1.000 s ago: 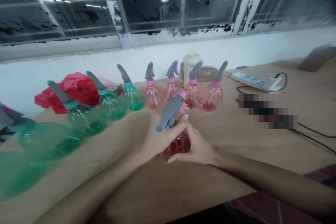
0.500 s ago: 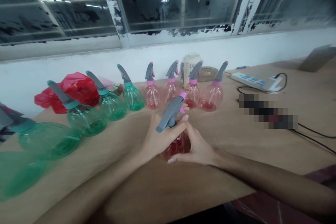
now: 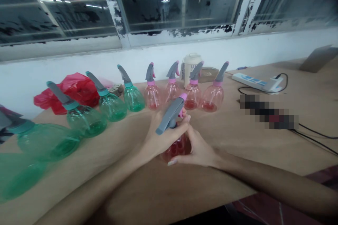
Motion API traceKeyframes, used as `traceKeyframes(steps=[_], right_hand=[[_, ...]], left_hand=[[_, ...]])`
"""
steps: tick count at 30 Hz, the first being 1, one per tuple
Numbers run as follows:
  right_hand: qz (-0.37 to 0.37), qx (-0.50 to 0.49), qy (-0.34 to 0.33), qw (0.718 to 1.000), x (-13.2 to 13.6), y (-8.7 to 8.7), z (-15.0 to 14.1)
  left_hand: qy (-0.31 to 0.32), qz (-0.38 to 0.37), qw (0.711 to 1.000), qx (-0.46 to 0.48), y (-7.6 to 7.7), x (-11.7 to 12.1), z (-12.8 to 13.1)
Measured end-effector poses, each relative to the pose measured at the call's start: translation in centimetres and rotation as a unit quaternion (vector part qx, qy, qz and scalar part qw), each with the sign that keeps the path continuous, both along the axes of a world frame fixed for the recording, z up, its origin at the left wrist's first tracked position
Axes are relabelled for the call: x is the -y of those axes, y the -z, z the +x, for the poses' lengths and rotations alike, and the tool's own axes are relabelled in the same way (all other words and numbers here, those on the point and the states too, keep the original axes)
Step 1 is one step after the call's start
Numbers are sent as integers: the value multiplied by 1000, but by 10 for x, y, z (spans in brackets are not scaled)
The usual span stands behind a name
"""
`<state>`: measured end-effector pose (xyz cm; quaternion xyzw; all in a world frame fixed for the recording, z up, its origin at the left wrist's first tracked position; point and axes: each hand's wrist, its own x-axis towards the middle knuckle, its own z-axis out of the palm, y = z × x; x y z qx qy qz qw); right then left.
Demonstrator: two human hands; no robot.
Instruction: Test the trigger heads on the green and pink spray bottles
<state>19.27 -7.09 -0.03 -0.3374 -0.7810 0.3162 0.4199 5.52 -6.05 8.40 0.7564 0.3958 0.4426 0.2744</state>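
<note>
A pink spray bottle (image 3: 175,149) with a grey trigger head and pink nozzle stands in front of me, between both hands. Wrapped round its neck, just under the spray head, is my left hand (image 3: 161,135); its far fingers are partly hidden by the bottle. My right hand (image 3: 202,147) clasps the body from the right side, thumb along the near face. Behind it, several pink spray bottles (image 3: 210,98) stand in a row. To the left, several green spray bottles (image 3: 113,107) curve toward me, each with some green colour at the bottom.
A red plastic bag (image 3: 79,91) lies behind the green bottles. A lidded paper cup (image 3: 190,65) stands behind the pink row. On the right are a white power strip (image 3: 250,81), a black cable (image 3: 318,142) and a pixelated dark object (image 3: 269,110). Windows line the wall.
Hardly anything differs. Both hands keep their hold on the pink spray bottle, with only a very slight shift of the fingers at its neck.
</note>
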Motion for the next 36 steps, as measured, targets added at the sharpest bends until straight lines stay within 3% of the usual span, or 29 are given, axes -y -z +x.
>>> traceKeyframes(steps=[11, 23, 36], right_hand=[[-22, 13, 8, 1000, 4, 1, 0], [0, 13, 0, 1000, 0, 0, 1], [-2, 8, -3, 1000, 1, -2, 1]], left_hand=[[-28, 57, 997, -31, 0, 1, -2], [-29, 30, 999, -18, 10, -2, -6], [-29, 25, 999, -20, 7, 1, -4]])
